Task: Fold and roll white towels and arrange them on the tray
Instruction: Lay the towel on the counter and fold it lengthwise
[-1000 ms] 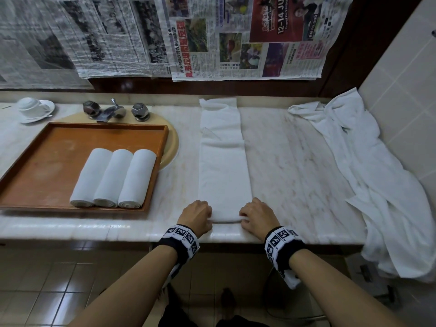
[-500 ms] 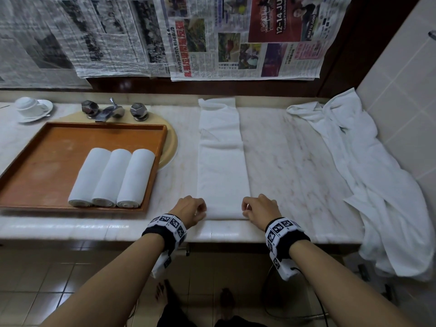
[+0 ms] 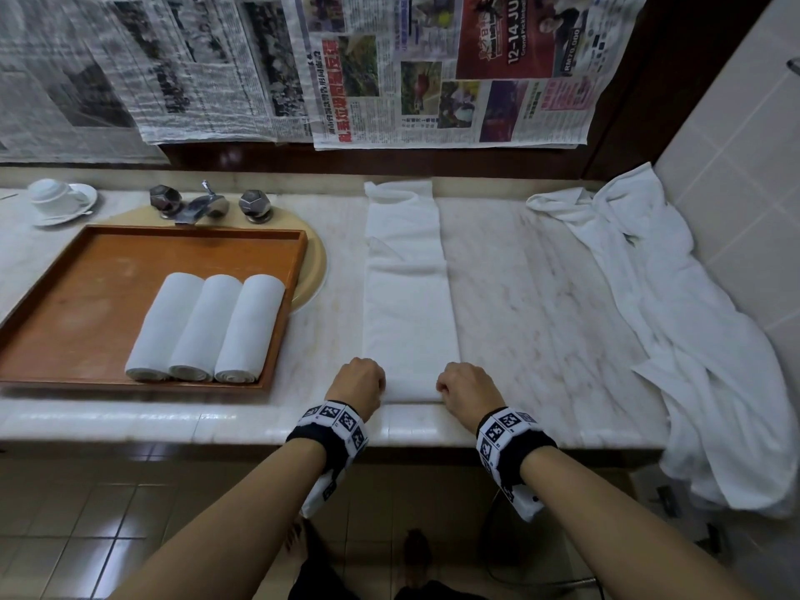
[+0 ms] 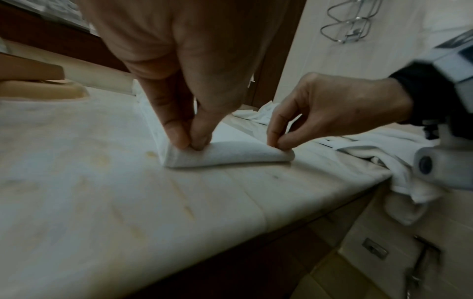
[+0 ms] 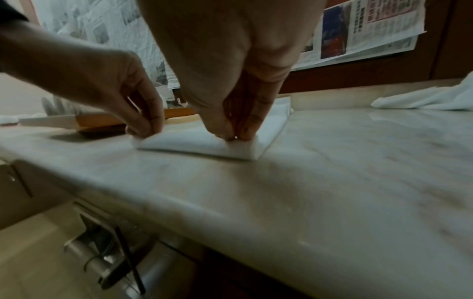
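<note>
near hem now curled into a first turn, left hand and right hand pinching its corners, folded towel running lengthwise away across the counter.

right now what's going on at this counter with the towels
A person is starting to roll a folded white towel that lies in a long strip on the marble counter. The left hand and the right hand each pinch a corner of its near end, which is curled over into a first turn. Three rolled towels already lie side by side in the wooden tray. A loose white cloth is heaped at the right.
</note>
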The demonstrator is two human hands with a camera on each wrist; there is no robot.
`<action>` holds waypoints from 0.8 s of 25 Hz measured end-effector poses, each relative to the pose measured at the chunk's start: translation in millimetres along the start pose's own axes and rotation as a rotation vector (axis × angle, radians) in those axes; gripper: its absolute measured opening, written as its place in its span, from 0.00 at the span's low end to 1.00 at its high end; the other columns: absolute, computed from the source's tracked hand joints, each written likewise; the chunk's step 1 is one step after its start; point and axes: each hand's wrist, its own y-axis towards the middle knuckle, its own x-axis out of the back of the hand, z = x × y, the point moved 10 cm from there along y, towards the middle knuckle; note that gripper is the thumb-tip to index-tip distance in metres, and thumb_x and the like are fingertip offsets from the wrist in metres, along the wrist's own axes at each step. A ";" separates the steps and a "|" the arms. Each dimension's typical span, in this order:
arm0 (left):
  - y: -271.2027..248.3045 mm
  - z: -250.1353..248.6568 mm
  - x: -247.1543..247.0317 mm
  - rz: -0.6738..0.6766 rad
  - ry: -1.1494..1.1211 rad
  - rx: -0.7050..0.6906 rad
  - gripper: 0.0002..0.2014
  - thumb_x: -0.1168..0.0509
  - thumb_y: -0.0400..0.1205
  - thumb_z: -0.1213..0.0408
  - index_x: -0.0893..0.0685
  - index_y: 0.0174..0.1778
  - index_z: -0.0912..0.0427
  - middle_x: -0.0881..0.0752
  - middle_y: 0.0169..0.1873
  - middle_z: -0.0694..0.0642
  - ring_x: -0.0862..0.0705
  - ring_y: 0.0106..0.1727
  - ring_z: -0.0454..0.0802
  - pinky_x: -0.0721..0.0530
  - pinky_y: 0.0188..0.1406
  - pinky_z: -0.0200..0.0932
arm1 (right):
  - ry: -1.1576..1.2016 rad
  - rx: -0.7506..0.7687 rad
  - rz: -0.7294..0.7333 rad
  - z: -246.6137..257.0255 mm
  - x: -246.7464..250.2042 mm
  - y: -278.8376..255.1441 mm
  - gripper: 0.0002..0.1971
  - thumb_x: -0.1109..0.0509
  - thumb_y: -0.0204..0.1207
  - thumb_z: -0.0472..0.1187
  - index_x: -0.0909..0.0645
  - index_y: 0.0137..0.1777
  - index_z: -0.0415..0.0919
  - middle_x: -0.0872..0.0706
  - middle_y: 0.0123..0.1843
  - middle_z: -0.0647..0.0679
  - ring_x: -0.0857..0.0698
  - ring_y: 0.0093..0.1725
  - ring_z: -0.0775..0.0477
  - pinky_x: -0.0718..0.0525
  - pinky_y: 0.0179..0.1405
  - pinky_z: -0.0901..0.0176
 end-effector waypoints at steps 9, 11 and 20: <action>-3.0 -3.1 -11.9 0.006 0.044 -0.077 0.11 0.34 0.80 0.61 0.15 0.55 0.63 0.19 0.53 0.56 0.21 0.56 0.55 0.22 0.52 0.43 | 0.039 0.062 0.034 -1.9 -4.5 1.4 0.10 0.33 0.78 0.39 0.16 0.56 0.38 0.16 0.55 0.46 0.22 0.59 0.46 0.22 0.57 0.55; -1.1 -3.2 -10.8 0.026 0.053 -0.091 0.12 0.36 0.81 0.62 0.15 0.56 0.63 0.18 0.54 0.57 0.22 0.57 0.55 0.22 0.53 0.44 | 0.053 0.056 0.044 -3.8 -0.4 2.4 0.13 0.34 0.79 0.42 0.15 0.60 0.39 0.15 0.56 0.47 0.24 0.60 0.46 0.22 0.59 0.54; 14.2 20.3 -6.8 0.162 -0.130 -0.025 0.07 0.26 0.78 0.64 0.14 0.51 0.54 0.11 0.49 0.54 0.13 0.49 0.51 0.15 0.55 0.46 | 0.286 -0.138 0.090 -27.5 1.0 2.7 0.01 0.29 0.76 0.39 0.17 0.45 0.46 0.16 0.44 0.48 0.15 0.45 0.46 0.15 0.53 0.52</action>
